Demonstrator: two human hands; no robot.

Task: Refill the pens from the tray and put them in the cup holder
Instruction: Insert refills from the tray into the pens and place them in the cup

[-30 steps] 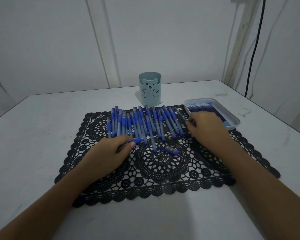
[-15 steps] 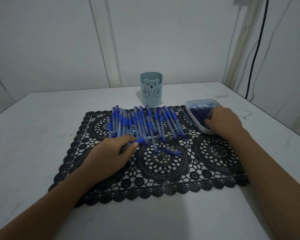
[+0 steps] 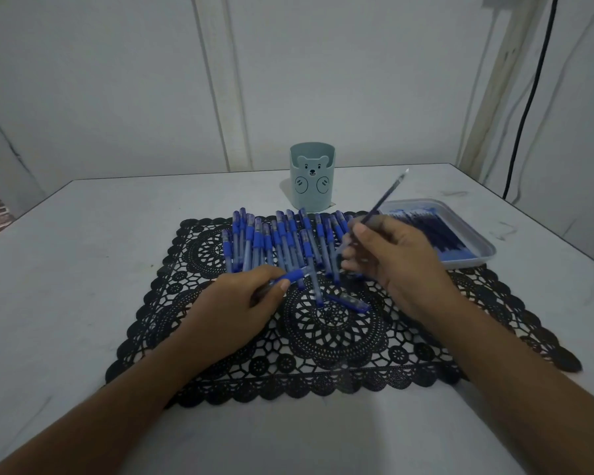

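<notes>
The white table (image 3: 83,269) carries a black lace mat (image 3: 340,371) at its centre. On the left part of the mat the left hand (image 3: 234,313) rests w/ knuckles up. Its thumb and fingers are curled round one blue pen (image 3: 294,276), and the pen's blue end sticks out to the right, just in front of the row. The row of pens (image 3: 282,241) lies across the far half of the mat, approx. parallel and packed side by side. Behind the row, just off the mat's far edge, stands the cup holder (image 3: 312,180), pale green w/ a bear face, upright; what is inside it I cannot tell. At the mat centre, betw. both hands, lies a short blue pen piece (image 3: 348,301), apart from the row. The right hand (image 3: 395,258) is raised over the right end of the row and pinches a thin refill (image 3: 386,195) betw. thumb and fingers. The refill tilts up and away to the right, w/ its tip high. The tray (image 3: 474,262) sits at the right, touching the mat's far right corner, w/ more dark refills (image 3: 429,228) lying inside. A black cable (image 3: 525,108) hangs on the wall at far right.
</notes>
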